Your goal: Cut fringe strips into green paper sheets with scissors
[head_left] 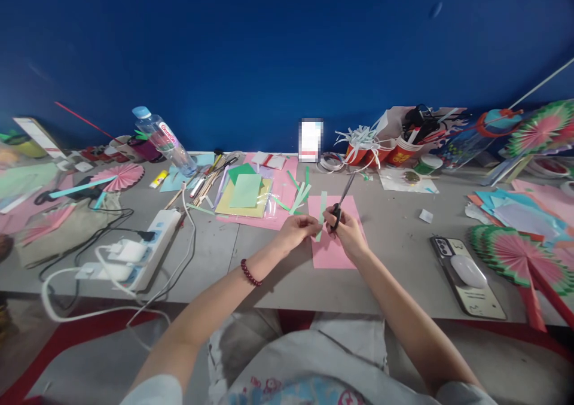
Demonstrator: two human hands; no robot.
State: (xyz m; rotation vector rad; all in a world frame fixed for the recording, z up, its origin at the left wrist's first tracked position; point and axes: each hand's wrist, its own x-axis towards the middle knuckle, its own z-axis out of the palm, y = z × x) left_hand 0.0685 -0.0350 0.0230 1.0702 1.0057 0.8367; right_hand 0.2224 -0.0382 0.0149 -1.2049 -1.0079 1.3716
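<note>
My left hand [296, 230] pinches a narrow light-green paper strip [321, 212], holding it upright over a pink paper sheet [334, 254] on the grey table [394, 273]. My right hand [347, 228] grips black-handled scissors [343, 200], blades pointing up and away, right beside the strip. Several cut green strips [298, 197] lie just beyond the pink sheet. A red bead bracelet [250, 273] is on my left wrist.
A stack of coloured paper [246, 194] lies behind at left, near a tilted water bottle [164, 139]. A power strip [150, 240] with cables sits left. A phone [469, 276] and folded paper fans [515, 252] lie right. Red paper cups [394, 151] stand at the back.
</note>
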